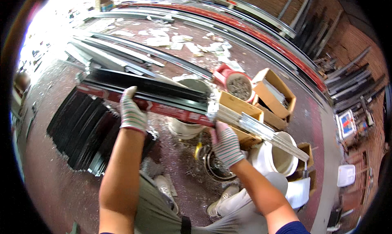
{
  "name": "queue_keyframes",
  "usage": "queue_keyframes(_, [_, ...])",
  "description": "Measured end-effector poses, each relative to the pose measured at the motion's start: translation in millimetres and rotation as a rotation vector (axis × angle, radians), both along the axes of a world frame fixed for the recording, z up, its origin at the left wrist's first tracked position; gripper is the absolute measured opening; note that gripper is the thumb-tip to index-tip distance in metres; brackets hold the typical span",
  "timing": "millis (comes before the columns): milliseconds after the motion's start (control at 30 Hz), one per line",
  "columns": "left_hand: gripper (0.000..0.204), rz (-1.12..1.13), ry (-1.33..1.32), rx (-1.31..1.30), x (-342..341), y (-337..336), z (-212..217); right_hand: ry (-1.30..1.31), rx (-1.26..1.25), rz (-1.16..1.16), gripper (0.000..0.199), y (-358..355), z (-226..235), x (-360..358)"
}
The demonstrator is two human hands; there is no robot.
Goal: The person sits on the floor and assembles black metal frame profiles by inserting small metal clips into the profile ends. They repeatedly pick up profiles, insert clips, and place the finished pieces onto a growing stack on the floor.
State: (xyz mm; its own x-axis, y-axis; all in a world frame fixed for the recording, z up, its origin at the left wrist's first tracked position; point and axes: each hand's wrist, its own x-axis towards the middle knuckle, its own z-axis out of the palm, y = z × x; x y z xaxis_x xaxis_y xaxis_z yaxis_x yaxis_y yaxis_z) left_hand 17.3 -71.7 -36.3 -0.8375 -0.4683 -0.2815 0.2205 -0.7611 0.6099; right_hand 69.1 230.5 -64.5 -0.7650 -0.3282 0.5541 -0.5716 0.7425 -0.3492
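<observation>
A long black channel-shaped profile with a red printed strip along its near side is held level in front of me. My left hand, in a striped work glove, is closed round its near edge left of the middle, thumb on top. My right hand, gloved alike, is closed on the near corner of its right end; its fingertips are partly hidden. Beneath the left part of the profile, a stack of short black profiles lies on the floor. A whitish bucket stands below, partly covered by the profile.
Right of the profile are a red container of grey debris, cardboard boxes, thin pale strips and a white bucket. A round metal pan sits near my feet. Long profiles and scraps lie beyond.
</observation>
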Motion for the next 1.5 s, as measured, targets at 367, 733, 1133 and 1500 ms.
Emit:
queue_keyframes(367, [0.036,0.114,0.289,0.117,27.0,-9.0,18.4,-0.469,-0.021,-0.159,0.056,14.7,24.4,12.1])
queue_keyframes(733, [0.029,0.42,0.201,0.051,193.9,-151.6,26.7,-0.515,-0.644,-0.196,0.046,203.4,-58.8,-35.9])
queue_keyframes(1133, [0.032,0.969,-0.252,-0.102,619.5,-316.2,-111.5,-0.593,-0.544,-0.287,0.041,189.9,-45.1,-30.6])
queue_keyframes(1500, [0.095,0.775,-1.195,-0.249,866.1,-219.7,-228.0,-0.612,-0.219,-0.172,0.036,139.6,-55.9,-50.3])
